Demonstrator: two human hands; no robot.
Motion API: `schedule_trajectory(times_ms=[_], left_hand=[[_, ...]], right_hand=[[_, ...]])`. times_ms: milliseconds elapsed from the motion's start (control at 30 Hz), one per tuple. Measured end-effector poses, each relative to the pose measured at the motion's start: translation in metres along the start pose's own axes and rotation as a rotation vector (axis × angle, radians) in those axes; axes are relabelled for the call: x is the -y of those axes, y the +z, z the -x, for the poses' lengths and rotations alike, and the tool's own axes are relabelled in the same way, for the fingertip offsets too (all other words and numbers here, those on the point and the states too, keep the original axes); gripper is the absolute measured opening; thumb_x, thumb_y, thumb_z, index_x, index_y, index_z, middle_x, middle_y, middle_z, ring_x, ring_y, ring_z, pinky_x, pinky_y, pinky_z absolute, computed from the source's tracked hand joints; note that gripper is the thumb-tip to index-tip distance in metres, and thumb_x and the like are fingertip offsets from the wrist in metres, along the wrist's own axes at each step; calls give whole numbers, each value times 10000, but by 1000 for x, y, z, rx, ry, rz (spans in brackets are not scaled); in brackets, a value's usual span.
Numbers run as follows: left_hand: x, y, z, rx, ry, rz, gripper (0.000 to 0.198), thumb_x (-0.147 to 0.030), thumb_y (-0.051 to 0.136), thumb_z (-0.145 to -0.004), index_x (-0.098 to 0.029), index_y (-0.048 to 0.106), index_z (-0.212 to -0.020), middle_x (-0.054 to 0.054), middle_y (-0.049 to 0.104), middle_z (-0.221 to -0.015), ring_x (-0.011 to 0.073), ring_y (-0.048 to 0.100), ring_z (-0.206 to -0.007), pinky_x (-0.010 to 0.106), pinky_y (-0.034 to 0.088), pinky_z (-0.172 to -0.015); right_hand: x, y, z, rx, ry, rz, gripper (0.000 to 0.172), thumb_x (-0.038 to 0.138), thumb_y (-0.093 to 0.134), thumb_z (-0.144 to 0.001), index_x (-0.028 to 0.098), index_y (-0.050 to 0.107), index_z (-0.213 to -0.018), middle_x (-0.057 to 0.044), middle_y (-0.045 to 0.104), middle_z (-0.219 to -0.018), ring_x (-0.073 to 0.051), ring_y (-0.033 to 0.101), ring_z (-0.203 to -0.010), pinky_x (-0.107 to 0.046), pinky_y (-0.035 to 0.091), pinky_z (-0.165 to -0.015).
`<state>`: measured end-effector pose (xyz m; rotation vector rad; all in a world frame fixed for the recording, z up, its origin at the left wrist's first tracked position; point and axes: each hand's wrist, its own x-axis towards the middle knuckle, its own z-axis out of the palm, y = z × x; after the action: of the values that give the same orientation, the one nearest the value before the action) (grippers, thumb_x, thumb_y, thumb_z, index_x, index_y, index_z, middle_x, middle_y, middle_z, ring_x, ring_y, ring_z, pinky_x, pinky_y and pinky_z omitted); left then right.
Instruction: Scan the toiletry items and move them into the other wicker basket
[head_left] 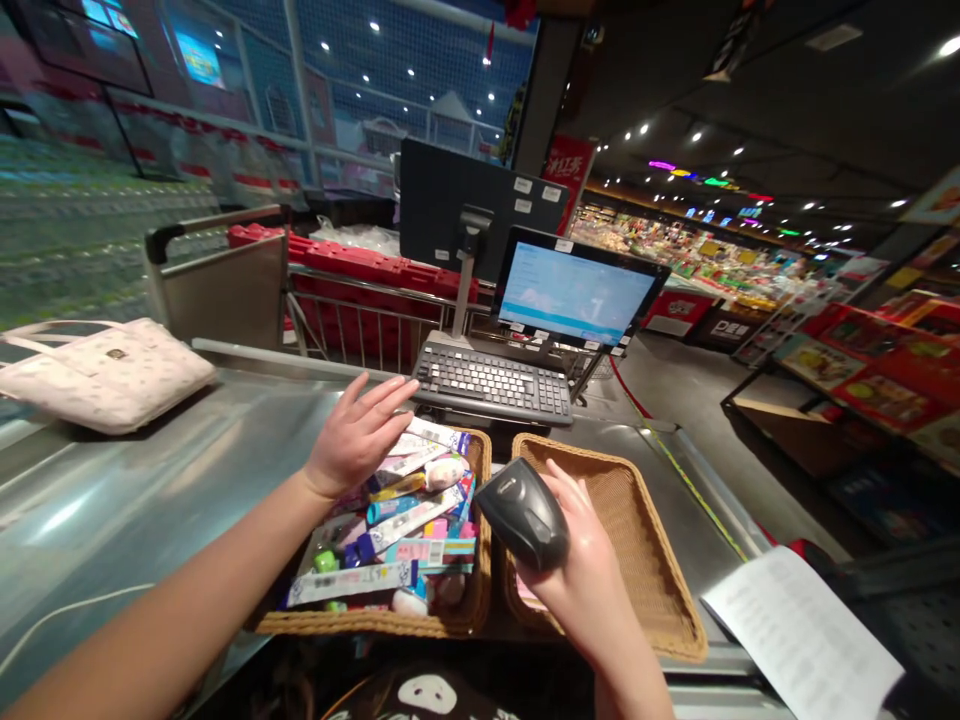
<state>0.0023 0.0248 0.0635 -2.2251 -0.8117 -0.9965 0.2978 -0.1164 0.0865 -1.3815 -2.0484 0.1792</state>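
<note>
Wicker baskets [645, 540] rest on steel checkout counter [150, 480], supermarket shelves [885, 370] beyond.

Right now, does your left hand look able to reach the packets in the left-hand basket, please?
Probably yes: the left hand hovers open right above the packets heaped in the left basket, with nothing between. The right hand, holding the scanner, sits over the other basket, out of the way.
</note>
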Motion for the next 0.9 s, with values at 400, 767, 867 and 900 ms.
schedule_trajectory(times_ms=[400, 767, 867, 900], left_hand=[[13, -19, 54, 224, -204, 23, 217, -204, 511, -916, -166, 721, -957, 149, 576, -1389, 295, 504, -1325, 476, 457, -1071], [-14, -39, 93, 446, -454, -127, 273, -245, 486, -897, -174, 736, -813, 162, 635, -1309, 363, 567, -1239, 646, 367, -1050], [-21, -42, 101, 490, -523, -194, 300, -261, 485, -897, -174, 741, -768, 181, 669, -1247, 373, 586, -1208, 692, 326, -1047], [-23, -42, 104, 501, -549, -222, 311, -266, 482, -898, -173, 744, -759, 188, 676, -1230, 378, 586, -1206, 703, 322, -1041]], right_hand=[[17, 14, -7, 16, 22, -28, 518, 153, 614, -716, 240, 577, -1226, -100, 596, -1297, -359, 400, -1391, -666, 260, -1138], [26, 27, -10, 47, 18, -50, 496, 178, 648, -748, 224, 575, -1237, -116, 597, -1302, -365, 405, -1385, -669, 246, -1142], [30, 29, -12, 66, 26, -66, 497, 174, 643, -750, 233, 580, -1240, -108, 595, -1313, -364, 395, -1393, -670, 228, -1150], [30, 30, -13, 73, 25, -69, 505, 171, 639, -748, 238, 579, -1246, -105, 592, -1320, -363, 390, -1398, -670, 226, -1152]])
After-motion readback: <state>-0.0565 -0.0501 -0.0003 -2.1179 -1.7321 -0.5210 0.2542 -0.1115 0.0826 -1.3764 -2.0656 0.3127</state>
